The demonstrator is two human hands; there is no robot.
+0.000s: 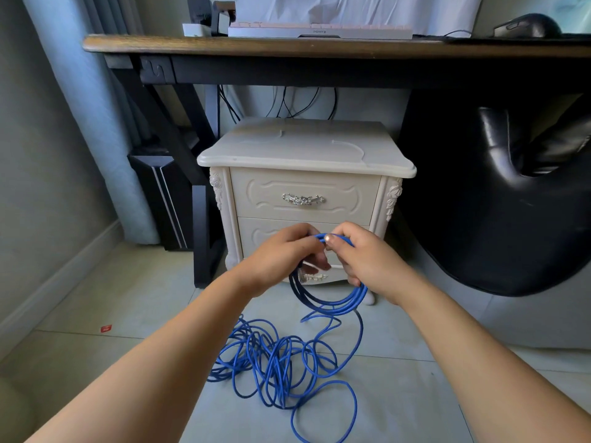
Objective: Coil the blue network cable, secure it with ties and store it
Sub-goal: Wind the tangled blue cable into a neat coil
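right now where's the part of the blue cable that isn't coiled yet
In the head view the loose tangle lies on the floor at bottom centre, before the white nightstand, below the coiled loops that the left hand and right hand hold.

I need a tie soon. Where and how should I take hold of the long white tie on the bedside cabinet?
The white tie lies flat and thin on the cabinet top. Probably best: come from the front, slide its right end over the near edge, and close a pinch grip there.
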